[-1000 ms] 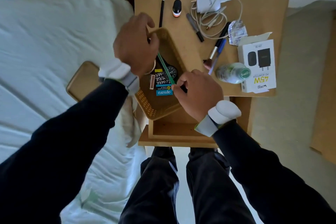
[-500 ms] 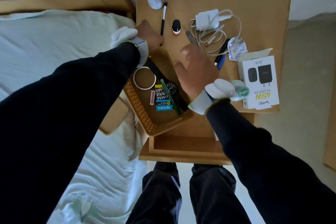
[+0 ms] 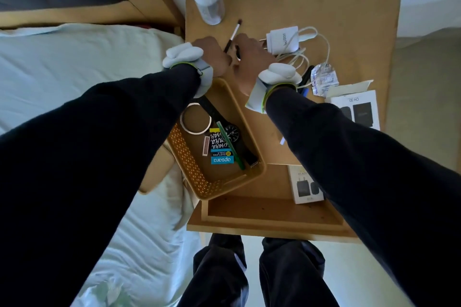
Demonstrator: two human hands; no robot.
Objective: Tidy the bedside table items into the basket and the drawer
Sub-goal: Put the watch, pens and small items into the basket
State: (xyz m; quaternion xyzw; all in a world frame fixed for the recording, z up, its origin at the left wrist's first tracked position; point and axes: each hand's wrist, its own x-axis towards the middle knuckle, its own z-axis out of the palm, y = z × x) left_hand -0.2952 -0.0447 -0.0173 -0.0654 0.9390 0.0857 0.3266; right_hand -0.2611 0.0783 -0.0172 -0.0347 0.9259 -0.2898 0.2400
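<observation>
the bedside table (image 3: 336, 7) carries a good deal of loose clutter, the drawer (image 3: 269, 217) below its front edge stands pulled out with one box (image 3: 305, 187) in its right corner, and the basket (image 3: 194, 172) sits at the table's front left corner, part of it hanging past the edge toward the bed. the step in hand looks like picking up the thin brush (image 3: 234, 32) and a small dark thing (image 3: 237, 53) just beside it, both well behind the basket. to do it well, lift each piece straight up before carrying it forward, so nothing drags the charger (image 3: 284, 38) and its looped cable lying just to the right, and lower the brush lengthwise along the basket's long side, next to the green pen already lying there, rather than dropping it across the rim. go gently on the basket's outer side, since the overhang could let it tip. the left hand (image 3: 214, 55) is bunched with its knuckles against the brush's dark lower end, the fingers turned away from the camera, so i cannot tell whether it pinches the handle or only touches it. the right hand (image 3: 252, 57) arches over the small dark thing, close beside the left; whether its fingers have closed on it i cannot tell either.
</observation>
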